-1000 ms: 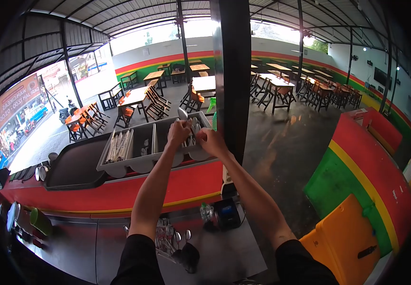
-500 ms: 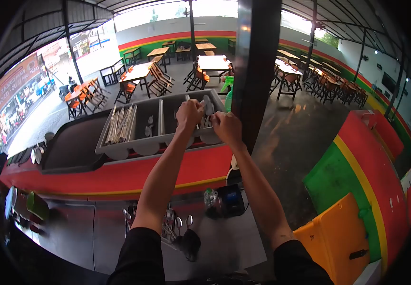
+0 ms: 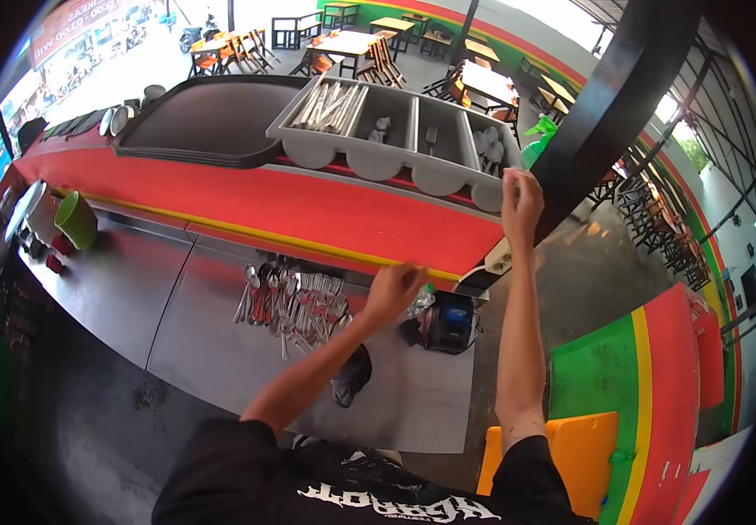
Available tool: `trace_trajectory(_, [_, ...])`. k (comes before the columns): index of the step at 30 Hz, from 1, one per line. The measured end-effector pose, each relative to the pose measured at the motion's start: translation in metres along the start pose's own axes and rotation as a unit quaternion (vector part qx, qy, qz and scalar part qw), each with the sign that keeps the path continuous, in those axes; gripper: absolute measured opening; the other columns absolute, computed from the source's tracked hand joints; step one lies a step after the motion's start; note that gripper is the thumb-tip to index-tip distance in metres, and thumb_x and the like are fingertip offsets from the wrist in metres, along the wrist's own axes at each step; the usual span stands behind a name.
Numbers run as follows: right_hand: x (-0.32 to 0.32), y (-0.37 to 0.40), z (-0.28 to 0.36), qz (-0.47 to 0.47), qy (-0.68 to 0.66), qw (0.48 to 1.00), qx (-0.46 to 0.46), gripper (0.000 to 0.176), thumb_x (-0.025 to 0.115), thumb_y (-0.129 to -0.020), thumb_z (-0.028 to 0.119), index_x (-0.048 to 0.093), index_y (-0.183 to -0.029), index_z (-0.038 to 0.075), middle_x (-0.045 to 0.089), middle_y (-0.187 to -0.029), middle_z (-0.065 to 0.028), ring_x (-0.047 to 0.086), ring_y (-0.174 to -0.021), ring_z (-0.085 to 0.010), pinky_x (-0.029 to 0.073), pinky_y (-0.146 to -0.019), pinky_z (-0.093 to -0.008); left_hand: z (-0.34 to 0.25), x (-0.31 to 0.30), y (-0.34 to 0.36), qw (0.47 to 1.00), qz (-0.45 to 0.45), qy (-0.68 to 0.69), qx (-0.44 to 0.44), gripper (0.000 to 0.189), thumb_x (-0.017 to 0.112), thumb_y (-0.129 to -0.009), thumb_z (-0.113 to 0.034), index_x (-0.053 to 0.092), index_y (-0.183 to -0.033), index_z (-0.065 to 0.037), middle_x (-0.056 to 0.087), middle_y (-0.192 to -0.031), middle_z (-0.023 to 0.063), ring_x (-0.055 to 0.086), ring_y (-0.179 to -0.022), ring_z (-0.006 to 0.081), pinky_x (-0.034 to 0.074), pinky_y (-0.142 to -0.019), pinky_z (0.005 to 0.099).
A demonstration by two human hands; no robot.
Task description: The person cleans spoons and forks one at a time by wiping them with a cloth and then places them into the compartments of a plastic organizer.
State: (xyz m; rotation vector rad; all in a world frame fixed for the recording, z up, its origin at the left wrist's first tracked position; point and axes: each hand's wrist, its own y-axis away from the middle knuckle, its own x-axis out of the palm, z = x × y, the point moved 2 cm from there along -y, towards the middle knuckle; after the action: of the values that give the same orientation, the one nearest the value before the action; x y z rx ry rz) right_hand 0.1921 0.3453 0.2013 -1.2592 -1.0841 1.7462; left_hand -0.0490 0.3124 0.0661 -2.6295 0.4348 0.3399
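A grey cutlery tray (image 3: 413, 166) with several compartments sits on the red counter ledge. Wooden chopsticks (image 3: 330, 107) fill its left compartment; a few spoons (image 3: 379, 130), a fork (image 3: 431, 136) and more spoons (image 3: 489, 149) lie in the others. My right hand (image 3: 523, 203) is at the tray's right front corner, its fingers bent closed against the rim. Lower down, my left hand (image 3: 393, 294) hovers in front of the ledge, empty, with fingers loosely bent and apart. Left of it, a pile of spoons and forks (image 3: 295, 302) lies on the metal worktop.
Dark stacked trays (image 3: 212, 118) sit left of the cutlery tray. A black post (image 3: 609, 122) and green spray bottle (image 3: 539, 140) stand at its right. On the worktop (image 3: 220, 350) are a black device (image 3: 449, 321), a plastic bottle (image 3: 421, 300) and a green basket (image 3: 76, 220).
My left hand has left the cutlery tray and come down toward the worktop. My right hand has shifted from the spoons to the tray's corner. The view has tilted down and turned left.
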Motion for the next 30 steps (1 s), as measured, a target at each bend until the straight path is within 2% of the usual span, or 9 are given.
trace_trajectory(2, [-0.006, 0.015, 0.019, -0.087, -0.051, 0.995, -0.016, 0.018, 0.060, -0.093, 0.015, 0.064, -0.104, 0.001, 0.065, -0.107, -0.0150, 0.060, -0.104, -0.0336, 0.045, -0.094, -0.0424, 0.100, 0.006, 0.067, 0.996, 0.018, -0.057, -0.073, 0.023, 0.062, -0.089, -0.025, 0.062, -0.092, -0.002, 0.063, -0.071, 0.0175, 0.066, -0.071, 0.0339, 0.049, -0.062, 0.0435])
trace_trajectory(5, [0.001, 0.101, 0.062, -0.123, -0.076, 0.982, 0.123, 0.025, 0.058, -0.093, 0.009, 0.059, -0.115, -0.002, 0.062, -0.115, -0.0147, 0.059, -0.106, -0.0297, 0.044, -0.096, -0.0401, 0.196, -0.001, 0.152, 0.945, 0.099, -0.153, -0.271, 0.032, 0.063, -0.086, -0.031, 0.061, -0.106, -0.006, 0.066, -0.097, 0.0207, 0.065, -0.092, 0.0382, 0.051, -0.078, 0.0489])
trace_trajectory(7, [0.022, 0.202, 0.097, -0.024, -0.155, 0.938, 0.308, 0.024, 0.057, -0.093, 0.006, 0.058, -0.116, -0.002, 0.058, -0.116, -0.0143, 0.058, -0.101, -0.0265, 0.044, -0.096, -0.0395, 0.218, -0.007, 0.190, 0.913, 0.160, -0.237, -0.290, 0.044, 0.063, -0.085, -0.037, 0.057, -0.117, -0.007, 0.058, -0.117, 0.0239, 0.059, -0.105, 0.0416, 0.050, -0.087, 0.0491])
trace_trajectory(8, [0.032, 0.248, 0.130, -0.010, -0.236, 0.920, 0.311, 0.027, 0.059, -0.091, 0.006, 0.056, -0.116, -0.002, 0.058, -0.113, -0.0145, 0.057, -0.100, -0.0277, 0.043, -0.097, -0.0407, 0.217, -0.011, 0.202, 0.907, 0.185, -0.248, -0.286, 0.047, 0.062, -0.085, -0.038, 0.056, -0.121, -0.008, 0.058, -0.117, 0.0211, 0.059, -0.108, 0.0400, 0.050, -0.089, 0.0474])
trace_trajectory(9, [0.043, 0.318, 0.142, 0.094, -0.184, 0.941, 0.268, 0.031, 0.060, -0.091, 0.007, 0.054, -0.119, -0.002, 0.058, -0.115, -0.0164, 0.056, -0.104, -0.0311, 0.042, -0.098, -0.0422, 0.213, -0.014, 0.209, 0.912, 0.192, -0.273, -0.240, 0.044, 0.060, -0.087, -0.036, 0.057, -0.121, -0.008, 0.059, -0.117, 0.0185, 0.057, -0.111, 0.0388, 0.049, -0.092, 0.0472])
trace_trajectory(12, [0.021, 0.442, 0.235, 0.249, -0.224, 0.895, 0.296, 0.055, 0.068, -0.085, 0.025, 0.050, -0.129, 0.000, 0.054, -0.127, -0.0209, 0.051, -0.118, -0.0375, 0.035, -0.106, -0.0490, 0.242, -0.010, 0.233, 0.949, 0.109, -0.228, -0.190, 0.036, 0.057, -0.090, -0.033, 0.057, -0.118, -0.010, 0.059, -0.115, 0.0188, 0.061, -0.102, 0.0382, 0.052, -0.083, 0.0467])
trace_trajectory(14, [-0.018, 0.460, 0.281, 0.387, -0.101, 0.903, 0.155, 0.067, 0.073, -0.076, 0.029, 0.046, -0.131, 0.002, 0.052, -0.129, -0.0200, 0.049, -0.120, -0.0386, 0.037, -0.103, -0.0515, 0.254, -0.011, 0.236, 0.956, 0.080, -0.179, -0.219, 0.034, 0.056, -0.091, -0.033, 0.057, -0.115, -0.010, 0.061, -0.113, 0.0192, 0.063, -0.098, 0.0380, 0.053, -0.079, 0.0461])
trace_trajectory(20, [0.001, 0.492, 0.277, 0.363, -0.031, 0.912, 0.190, 0.065, 0.071, -0.069, 0.030, 0.046, -0.124, 0.005, 0.049, -0.131, -0.0190, 0.046, -0.119, -0.0385, 0.037, -0.098, -0.0525, 0.216, -0.021, 0.211, 0.912, 0.082, -0.290, -0.277, 0.034, 0.059, -0.090, -0.034, 0.047, -0.110, -0.009, 0.068, -0.088, 0.0176, 0.068, -0.076, 0.0377, 0.054, -0.059, 0.0481])
trace_trajectory(30, [0.000, 0.488, 0.281, 0.400, 0.020, 0.881, 0.253, 0.067, 0.072, -0.068, 0.032, 0.045, -0.124, 0.005, 0.048, -0.128, -0.0182, 0.045, -0.118, -0.0387, 0.033, -0.101, -0.0523, 0.241, -0.014, 0.204, 0.898, 0.097, -0.330, -0.274, 0.030, 0.058, -0.090, -0.035, 0.057, -0.102, -0.007, 0.068, -0.079, 0.0191, 0.068, -0.071, 0.0390, 0.054, -0.058, 0.0487])
